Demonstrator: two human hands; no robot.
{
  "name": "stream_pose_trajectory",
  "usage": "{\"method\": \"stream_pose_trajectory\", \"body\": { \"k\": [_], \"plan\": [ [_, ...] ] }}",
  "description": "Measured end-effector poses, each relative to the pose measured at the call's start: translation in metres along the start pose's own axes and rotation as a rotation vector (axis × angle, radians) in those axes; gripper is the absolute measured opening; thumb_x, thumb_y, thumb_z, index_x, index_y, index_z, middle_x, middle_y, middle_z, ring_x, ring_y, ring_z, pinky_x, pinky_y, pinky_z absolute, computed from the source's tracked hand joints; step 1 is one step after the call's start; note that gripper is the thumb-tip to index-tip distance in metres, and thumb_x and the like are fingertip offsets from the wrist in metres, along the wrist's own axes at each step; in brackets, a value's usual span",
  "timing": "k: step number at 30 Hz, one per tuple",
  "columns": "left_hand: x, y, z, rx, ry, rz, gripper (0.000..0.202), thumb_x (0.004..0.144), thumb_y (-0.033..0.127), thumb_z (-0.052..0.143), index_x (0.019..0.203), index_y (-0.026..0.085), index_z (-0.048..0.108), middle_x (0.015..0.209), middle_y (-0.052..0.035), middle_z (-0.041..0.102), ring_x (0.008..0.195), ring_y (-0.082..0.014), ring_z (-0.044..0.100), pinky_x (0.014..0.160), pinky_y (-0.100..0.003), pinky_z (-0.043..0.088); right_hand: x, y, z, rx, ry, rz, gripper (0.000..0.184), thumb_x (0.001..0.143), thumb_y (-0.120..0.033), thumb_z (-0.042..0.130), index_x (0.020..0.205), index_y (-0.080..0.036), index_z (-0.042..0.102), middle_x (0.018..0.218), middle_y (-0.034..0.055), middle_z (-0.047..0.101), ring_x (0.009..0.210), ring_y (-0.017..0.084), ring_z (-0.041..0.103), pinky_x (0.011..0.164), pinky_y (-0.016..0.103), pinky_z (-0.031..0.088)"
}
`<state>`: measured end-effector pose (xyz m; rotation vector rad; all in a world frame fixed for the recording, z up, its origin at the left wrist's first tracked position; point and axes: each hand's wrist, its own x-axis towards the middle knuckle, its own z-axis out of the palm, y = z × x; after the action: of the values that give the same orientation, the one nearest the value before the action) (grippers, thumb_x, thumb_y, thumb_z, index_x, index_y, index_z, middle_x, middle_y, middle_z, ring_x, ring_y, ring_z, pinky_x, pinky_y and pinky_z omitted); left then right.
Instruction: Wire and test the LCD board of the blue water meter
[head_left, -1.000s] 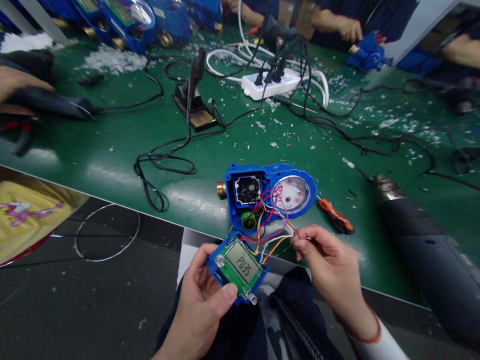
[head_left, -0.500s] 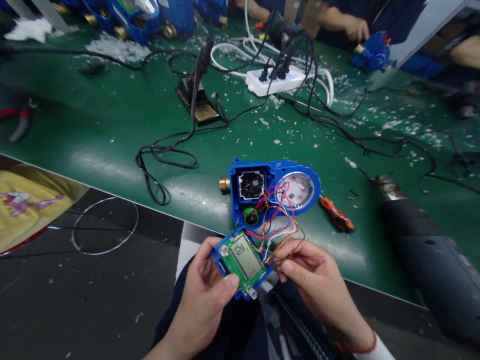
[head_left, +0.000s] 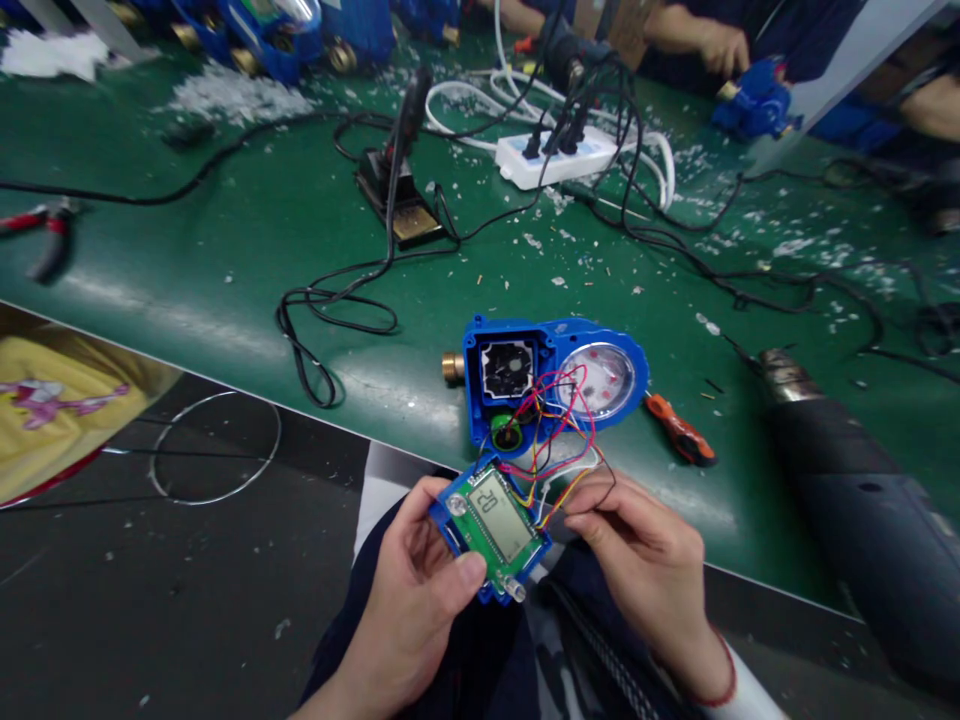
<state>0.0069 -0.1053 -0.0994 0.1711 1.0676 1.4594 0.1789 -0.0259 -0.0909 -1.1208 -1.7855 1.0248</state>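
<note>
Drawn closer, the right hand pinches coloured wires while the left hand grips the display board, now reading 20.

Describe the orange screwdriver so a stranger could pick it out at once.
On the green bench, find the open blue water meter just beyond the person's hands. Right of its dial lies a small screwdriver, between the meter and the large black heat gun. Its orange-and-black handle sets it apart from every other tool nearby.
</note>
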Motion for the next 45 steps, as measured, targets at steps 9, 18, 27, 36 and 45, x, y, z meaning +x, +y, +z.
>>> {"method": "stream_pose_trajectory", "body": {
  "k": [9,18,27,36,45],
  "plan": [
    [0.001,0.000,0.001,-0.069,0.037,0.004,0.038,0.063,0.025,0.084,0.096,0.019,0.065,0.087,-0.0037,0.071,0.069,-0.0142,0.066,0.064,-0.025,0.055,0.005,0.014,-0.033,-0.401,0.063,0.055,0.032,0.088,-0.024,0.060,0.057,-0.015,0.058,0.051,-0.0006,0.053,0.047,0.009,0.049,0.048,0.021,0.036],
    [-0.001,-0.001,0.001,-0.033,0.031,0.013,0.036,0.064,0.025,0.083,0.095,0.020,0.066,0.084,-0.0015,0.069,0.071,-0.0148,0.066,0.074,-0.030,0.056,-0.004,-0.015,0.005,0.411,-0.101,0.408,0.013,0.078,-0.026,0.072,0.074,-0.015,0.066,0.066,0.0020,0.064,0.050,0.007,0.055,0.045,0.014,0.046],
    [-0.001,0.003,0.003,-0.039,0.045,0.021,0.037,0.061,0.025,0.085,0.092,0.019,0.066,0.078,-0.0014,0.069,0.067,-0.0143,0.065,0.065,-0.026,0.056,0.002,0.007,-0.014,-0.264,0.234,0.085,0.012,0.082,-0.017,0.064,0.071,-0.016,0.067,0.061,0.0001,0.061,0.052,0.009,0.054,0.051,0.019,0.044],
    [0.001,0.000,0.001,-0.061,0.025,0.023,0.033,0.065,0.024,0.083,0.094,0.021,0.067,0.089,-0.0023,0.073,0.073,-0.0146,0.068,0.066,-0.024,0.056,0.003,-0.011,-0.005,0.223,-0.014,0.311,0.011,0.077,-0.024,0.071,0.071,-0.016,0.069,0.067,0.0032,0.068,0.056,0.011,0.062,0.052,0.017,0.051],
    [0.000,0.001,-0.001,-0.061,-0.014,0.013,0.034,0.064,0.023,0.085,0.093,0.022,0.067,0.081,0.0000,0.071,0.074,-0.0134,0.067,0.069,-0.022,0.055,-0.001,-0.008,0.001,-0.045,-0.107,0.034,0.012,0.090,-0.014,0.056,0.078,-0.017,0.060,0.073,0.0004,0.062,0.067,0.009,0.059,0.060,0.016,0.047]
  ]
}}
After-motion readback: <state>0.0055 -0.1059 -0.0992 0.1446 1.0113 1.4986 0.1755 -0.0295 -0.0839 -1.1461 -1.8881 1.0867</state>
